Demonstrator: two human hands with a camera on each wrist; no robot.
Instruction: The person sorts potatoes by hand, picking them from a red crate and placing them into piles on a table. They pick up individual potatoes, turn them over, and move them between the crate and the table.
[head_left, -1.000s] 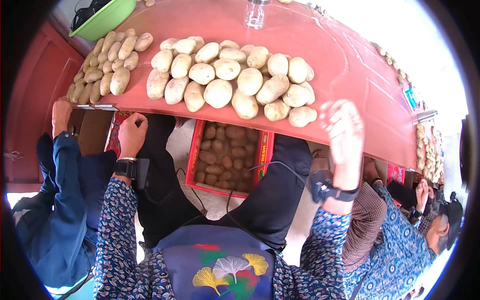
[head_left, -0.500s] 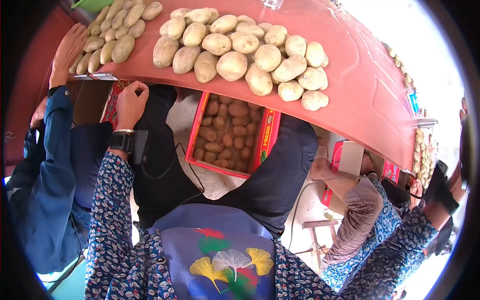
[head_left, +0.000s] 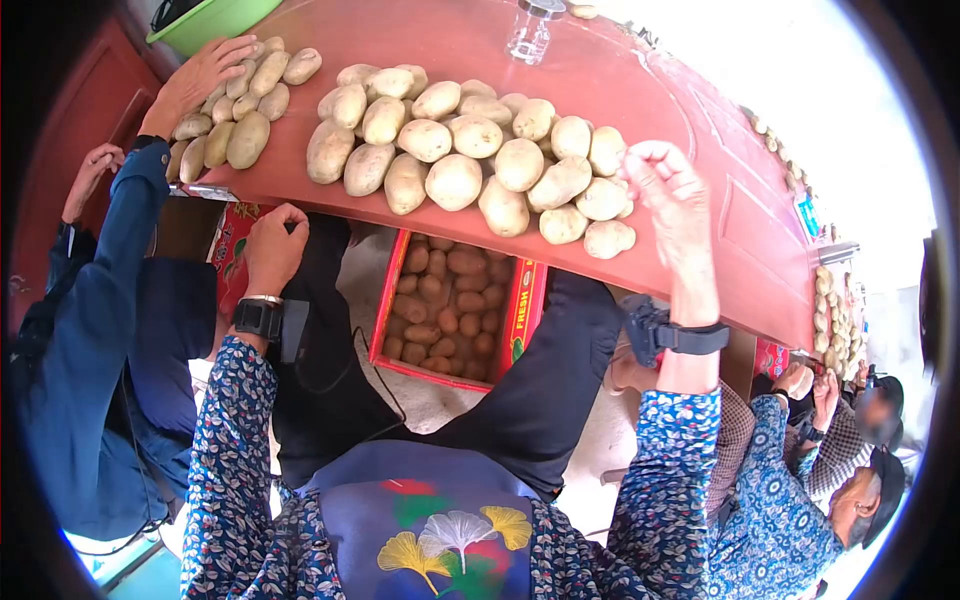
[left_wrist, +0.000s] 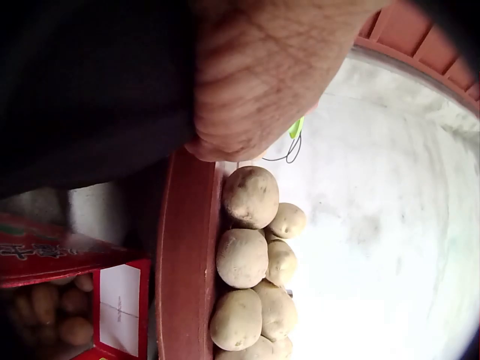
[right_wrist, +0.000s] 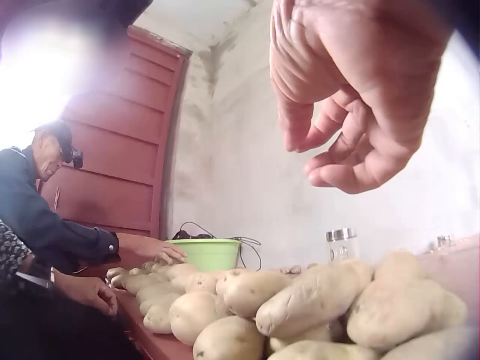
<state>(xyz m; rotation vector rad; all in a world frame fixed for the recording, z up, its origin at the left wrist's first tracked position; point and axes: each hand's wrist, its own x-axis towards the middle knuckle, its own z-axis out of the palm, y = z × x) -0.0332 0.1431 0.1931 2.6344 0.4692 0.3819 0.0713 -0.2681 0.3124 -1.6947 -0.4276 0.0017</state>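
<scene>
**A:** Hands, nearest first?

**B:** The left hand [head_left: 272,245] sits at the near edge of the red-brown wooden table [head_left: 640,90] with its fingers curled under. Can't tell if they grip anything. On the floor just beyond is a red cardboard box [head_left: 525,300] of potatoes. Its side print looks like "FRESH"; the rest is too small to read.

**A:** Right?

**B:** The right hand [head_left: 672,190] is raised over the right end of the pile of pale tan round potatoes [head_left: 470,160]. Fingers are loosely curled, with nothing in them.

**A:** Handling?

**B:** My read: firm, dense, fair weight each. The skin is dry and dusty, so not slick, but they roll. Wrap the whole hand across the middle. Take from the top or the near-right edge, where strays lie close to the drop.

**A:** Farther back?

**B:** Far left there's a heap of smaller oblong potatoes [head_left: 240,110] under another person's hand [head_left: 200,75]. A clear glass jar [head_left: 530,30] and a green plastic basin [head_left: 215,18] sit at the far edge. No writing I can read there.
</scene>
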